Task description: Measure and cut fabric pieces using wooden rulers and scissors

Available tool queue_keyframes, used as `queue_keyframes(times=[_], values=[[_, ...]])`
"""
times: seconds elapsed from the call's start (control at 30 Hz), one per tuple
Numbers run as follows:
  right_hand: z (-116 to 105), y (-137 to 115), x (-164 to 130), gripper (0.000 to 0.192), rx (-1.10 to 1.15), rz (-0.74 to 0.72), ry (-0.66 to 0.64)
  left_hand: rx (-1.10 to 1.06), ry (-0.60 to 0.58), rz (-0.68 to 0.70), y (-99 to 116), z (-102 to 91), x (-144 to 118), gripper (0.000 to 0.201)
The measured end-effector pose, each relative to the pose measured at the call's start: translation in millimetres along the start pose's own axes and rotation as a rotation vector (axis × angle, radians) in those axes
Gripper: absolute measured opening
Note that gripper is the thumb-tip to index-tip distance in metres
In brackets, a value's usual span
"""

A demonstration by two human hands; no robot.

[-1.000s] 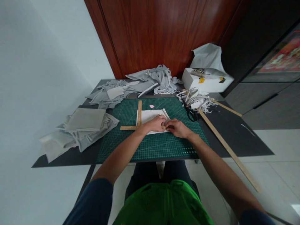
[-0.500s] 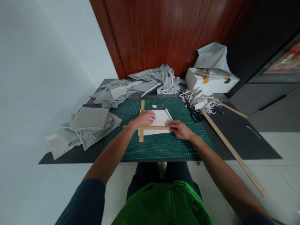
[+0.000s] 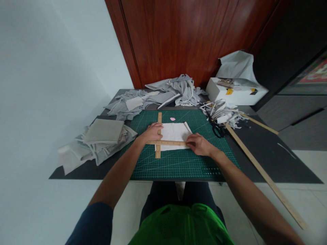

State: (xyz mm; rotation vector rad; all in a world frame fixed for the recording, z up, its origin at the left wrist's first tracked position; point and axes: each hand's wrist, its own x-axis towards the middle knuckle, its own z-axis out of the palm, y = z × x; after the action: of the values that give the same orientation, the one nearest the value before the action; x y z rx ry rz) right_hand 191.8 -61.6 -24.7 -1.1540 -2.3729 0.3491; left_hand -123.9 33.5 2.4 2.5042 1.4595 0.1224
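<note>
A white cloth piece (image 3: 173,131) lies on the green cutting mat (image 3: 178,166), its right edge folded over. Across its lower part runs a wooden ruler (image 3: 171,143). A second, upright wooden ruler (image 3: 158,153) crosses it at the cloth's left side. My left hand (image 3: 152,132) rests over the upright ruler, just above the crossing, with thumb and fingers apart. At the other end, my right hand (image 3: 200,144) has its fingers closed around the ruler's right tip, beside the cloth's edge. The right fingertips are partly hidden.
Folded grey cloth (image 3: 104,131) is stacked at the left; loose grey cloth (image 3: 182,86) is heaped behind. Black scissors (image 3: 218,129) lie by tangled strips (image 3: 222,110) at the right. A long wooden strip (image 3: 265,175) overhangs the front edge. A white box (image 3: 235,95) stands behind.
My left hand has moved off the cloth's middle to the left, onto the upright ruler, and its fingers have straightened. My right hand remains at the ruler's right end. The view has shifted slightly.
</note>
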Motion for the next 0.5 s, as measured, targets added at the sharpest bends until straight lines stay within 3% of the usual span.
queue_keyframes(times=[0.1, 0.27, 0.5], values=[[5.1, -20.1, 20.1, 0.017, -0.08, 0.015, 0.045, 0.001, 0.003, 0.001, 1.7, 0.4, -1.1, 0.063], [31.7, -56.7, 51.5, 0.028, 0.035, -0.066, 0.071, -0.033, 0.005, 0.026, 0.9, 0.4, -2.8, 0.059], [56.3, -57.7, 46.1, 0.039, -0.002, -0.03, -0.015, -0.051, 0.019, 0.038, -3.7, -0.1, -6.4, 0.065]])
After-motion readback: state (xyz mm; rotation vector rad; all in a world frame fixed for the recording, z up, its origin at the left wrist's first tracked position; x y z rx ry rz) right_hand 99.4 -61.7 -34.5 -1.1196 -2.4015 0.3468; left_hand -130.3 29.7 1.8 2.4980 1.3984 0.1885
